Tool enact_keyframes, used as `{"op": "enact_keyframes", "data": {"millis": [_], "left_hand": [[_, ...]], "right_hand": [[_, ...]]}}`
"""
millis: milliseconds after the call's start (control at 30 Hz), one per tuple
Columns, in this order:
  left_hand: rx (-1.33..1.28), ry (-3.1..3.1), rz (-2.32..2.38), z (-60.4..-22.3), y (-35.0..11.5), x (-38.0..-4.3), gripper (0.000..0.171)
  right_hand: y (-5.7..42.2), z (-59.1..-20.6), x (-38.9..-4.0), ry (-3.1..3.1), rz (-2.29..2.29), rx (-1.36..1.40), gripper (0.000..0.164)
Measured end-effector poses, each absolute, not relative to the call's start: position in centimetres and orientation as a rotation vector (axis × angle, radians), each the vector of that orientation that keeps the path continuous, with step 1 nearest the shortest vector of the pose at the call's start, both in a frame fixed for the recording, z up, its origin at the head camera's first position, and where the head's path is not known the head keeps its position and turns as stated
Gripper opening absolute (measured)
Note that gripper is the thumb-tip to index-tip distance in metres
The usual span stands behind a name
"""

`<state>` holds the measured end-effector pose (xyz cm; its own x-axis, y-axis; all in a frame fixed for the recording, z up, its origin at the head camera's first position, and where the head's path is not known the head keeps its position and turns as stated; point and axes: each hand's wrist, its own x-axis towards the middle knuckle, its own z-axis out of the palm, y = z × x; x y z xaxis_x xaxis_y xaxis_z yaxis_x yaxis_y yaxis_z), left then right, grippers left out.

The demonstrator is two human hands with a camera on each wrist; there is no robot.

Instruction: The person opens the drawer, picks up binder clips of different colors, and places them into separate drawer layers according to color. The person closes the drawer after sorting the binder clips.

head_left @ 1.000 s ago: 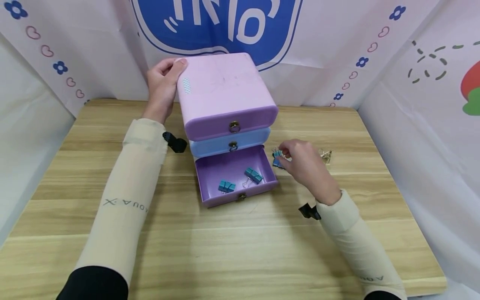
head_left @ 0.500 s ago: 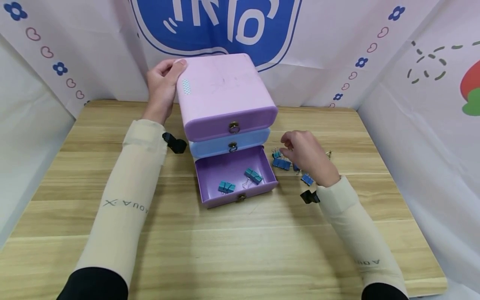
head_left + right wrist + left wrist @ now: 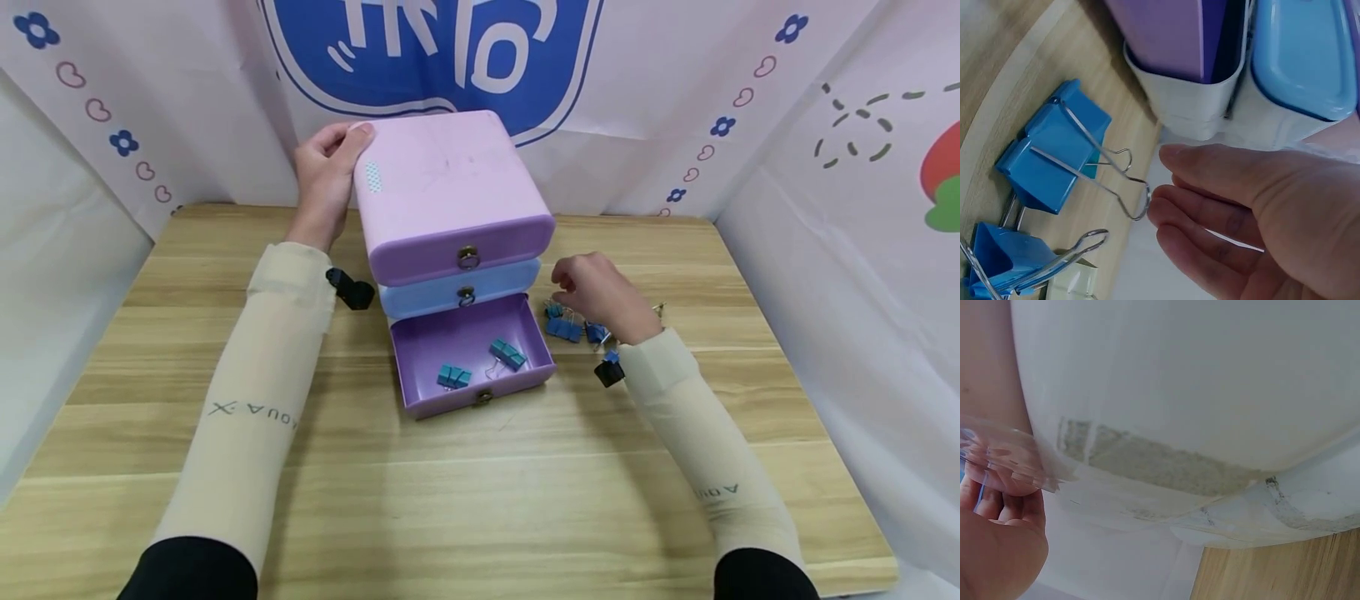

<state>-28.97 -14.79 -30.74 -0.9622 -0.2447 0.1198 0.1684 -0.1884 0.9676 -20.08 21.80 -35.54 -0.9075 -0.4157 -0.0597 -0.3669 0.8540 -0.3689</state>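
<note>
Head view: left hand clasped the rear corner of the cabinet; right hand, thumb and fingers apart, hung near blue clips beside the open drawer. Left sleeve read "AQUA X", inverted.

Left sleeve, lower left of head view: dark print, upside down, reads "QUA X"; a further letter runs off the edge. Right sleeve, lower right: inverted "UA", partial. Blue sign, top centre: white characters, cropped, probably lettering; not legible.
</note>
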Motion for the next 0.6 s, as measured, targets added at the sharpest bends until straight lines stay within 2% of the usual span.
{"op": "enact_keyframes", "data": {"millis": [600], "left_hand": [[0.08, -1.795, -2.228, -30.8, -14.6, -28.9, 0.021]], "right_hand": [[21.0, -36.8, -21.9, 2.753, -0.292, -0.501, 0.013]]}}
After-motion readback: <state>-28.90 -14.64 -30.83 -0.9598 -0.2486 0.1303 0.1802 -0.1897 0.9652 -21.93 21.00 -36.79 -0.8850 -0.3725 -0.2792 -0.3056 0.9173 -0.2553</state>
